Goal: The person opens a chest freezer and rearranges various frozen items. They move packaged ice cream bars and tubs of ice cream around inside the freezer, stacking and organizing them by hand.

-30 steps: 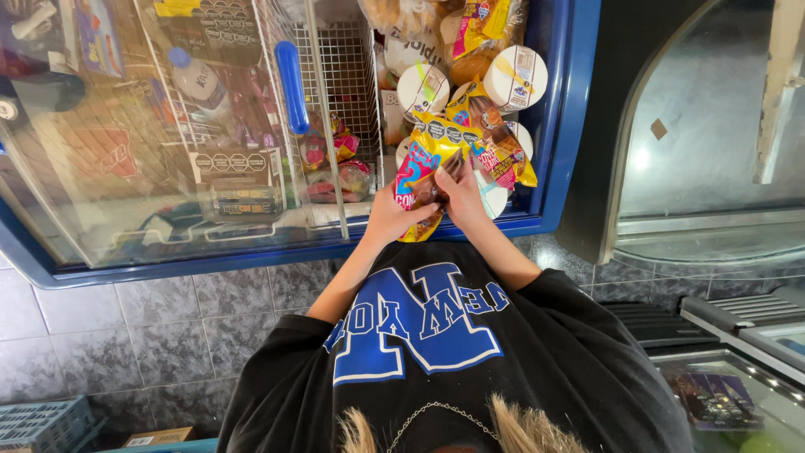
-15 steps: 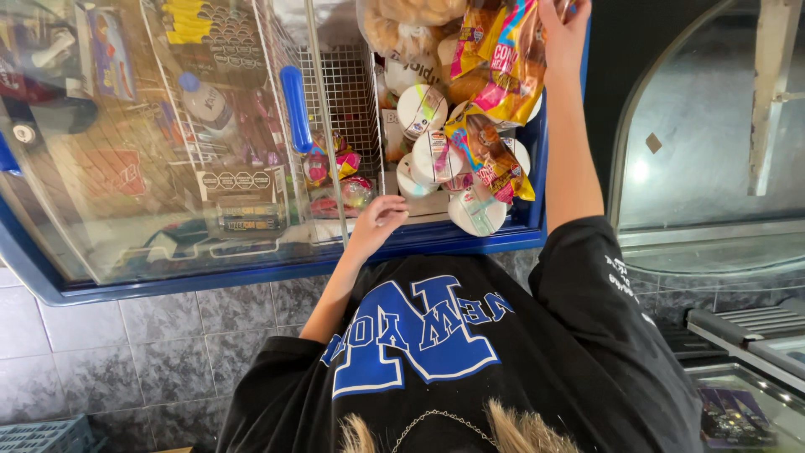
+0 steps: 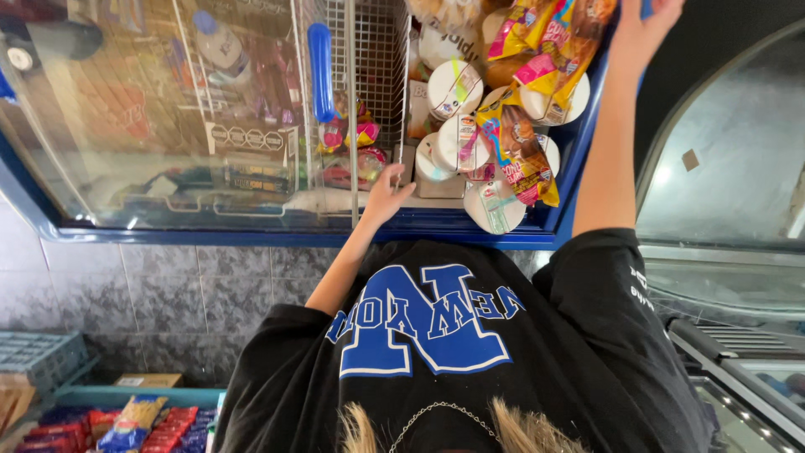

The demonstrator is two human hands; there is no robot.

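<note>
The right hand (image 3: pixel 646 29) has risen since a second ago, when both hands met low over the yellow-and-pink snack packets; it now reaches to the top edge of the view, arm stretched along the blue freezer rim (image 3: pixel 587 126), fingers spread open and holding nothing visible, its tips cut off by the frame. The left hand (image 3: pixel 387 195) has dropped away from the packets and rests open at the near edge of the freezer, beside the white wire basket divider (image 3: pixel 369 75), gripping nothing. The snack packets (image 3: pixel 521 147) lie in the open right-hand compartment, on top of round white lidded tubs (image 3: pixel 457 88), with more packets (image 3: pixel 549 38) heaped further back, just beside the right forearm. The sliding glass lid (image 3: pixel 168 126) with its blue handle (image 3: pixel 320 71) covers the left portion of the chest.
</note>
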